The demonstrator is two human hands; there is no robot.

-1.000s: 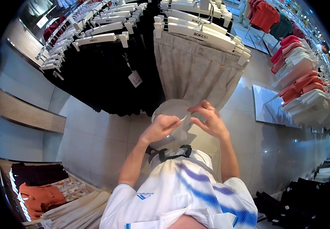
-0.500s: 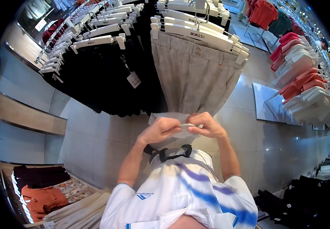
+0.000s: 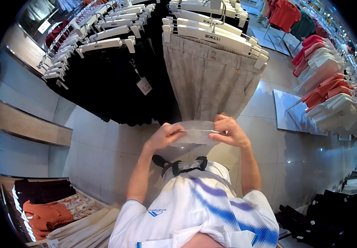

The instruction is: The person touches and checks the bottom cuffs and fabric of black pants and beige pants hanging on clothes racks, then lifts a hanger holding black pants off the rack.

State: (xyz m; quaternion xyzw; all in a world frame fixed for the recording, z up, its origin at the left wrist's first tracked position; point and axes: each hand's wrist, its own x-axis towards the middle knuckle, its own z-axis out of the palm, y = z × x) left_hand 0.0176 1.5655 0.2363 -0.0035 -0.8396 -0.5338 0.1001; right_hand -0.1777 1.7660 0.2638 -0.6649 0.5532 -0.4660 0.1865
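Observation:
A thin, whitish, see-through plastic bag (image 3: 193, 126) is stretched between my two hands, below the hanging trousers. My left hand (image 3: 166, 135) pinches one end of its edge between thumb and fingers. At the other end, my right hand (image 3: 230, 131) grips the same edge, thumb below and fingers curled above. Just beyond my hands hang beige-grey trousers (image 3: 211, 78) with two buttons at the waist, clipped to a white hanger (image 3: 212, 36). I cannot tell whether the bag touches their lower end.
Black garments (image 3: 112, 87) hang on the rack at left, one with a white price tag (image 3: 144, 85). Red and white clothes (image 3: 323, 82) hang along the right. Folded clothes lie on a display (image 3: 83, 197) at lower left. Dark garments (image 3: 315, 219) are at lower right.
My hands have moved apart, left hand leftward and right hand rightward. The bag's edge, bunched between them before, is now drawn out wide.

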